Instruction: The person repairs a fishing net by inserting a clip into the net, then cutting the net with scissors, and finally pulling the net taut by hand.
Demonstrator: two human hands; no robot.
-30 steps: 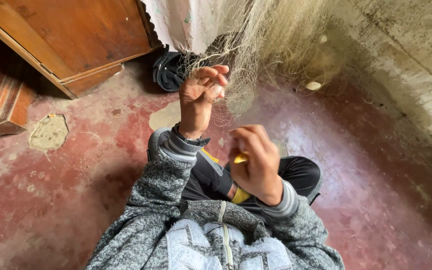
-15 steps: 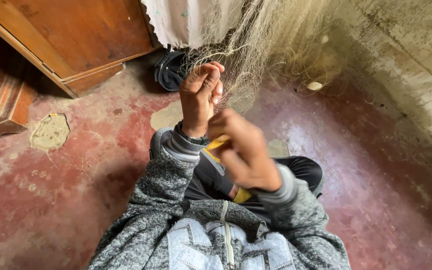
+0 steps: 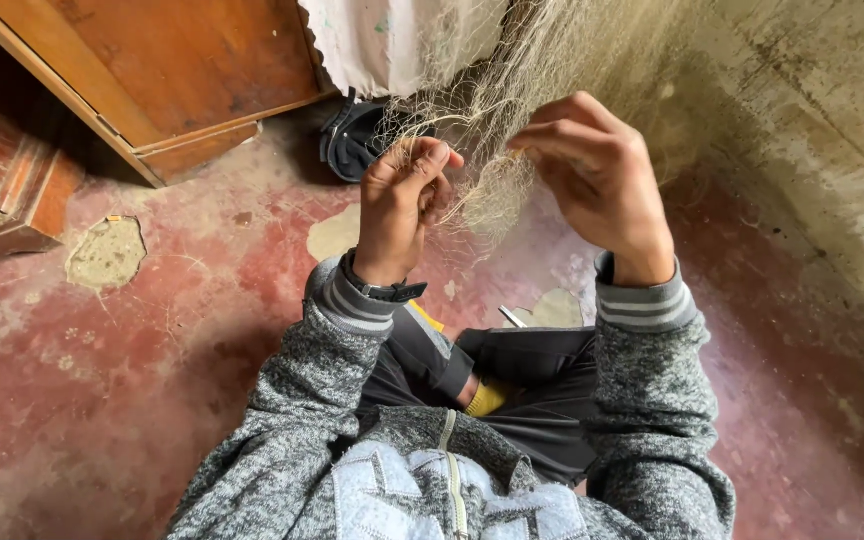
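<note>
Both hands are up in front of the chest, working a pale fishing net (image 3: 512, 150) that hangs down from the top of the view, between the wooden cabinet (image 3: 182, 70) and the concrete wall (image 3: 802, 110). The left hand (image 3: 402, 205) has its fingers curled in, thumb pressed to the fingertips, pinching a few strands of mesh at the net's lower fringe. The right hand (image 3: 597, 175) sits just beside it, fingers bent and drawn together on the same bunch of twine, though exactly which strand it grips is hidden behind the knuckles.

The net itself looks feather-light and thoroughly limp: fine, near-transparent filament that drapes, bunches and tangles on itself. Slippery stuff, I'd judge, and easy to snag, so a fingertip pinch on a single knot or strand looks like the sensible hold, with the two hands close together to keep a short stretch taut.

Below, the person sits cross-legged on a worn red floor (image 3: 102, 400), grey marled sleeves with striped cuffs, a dark watch (image 3: 382, 290) on the left wrist. Something yellow (image 3: 487, 398) rests in the lap, only partly visible. A dark bag or shoe, hard to tell which, (image 3: 352, 135) lies by the foot of the cabinet, under a hanging white cloth (image 3: 392, 40), near the net but behind it.
</note>
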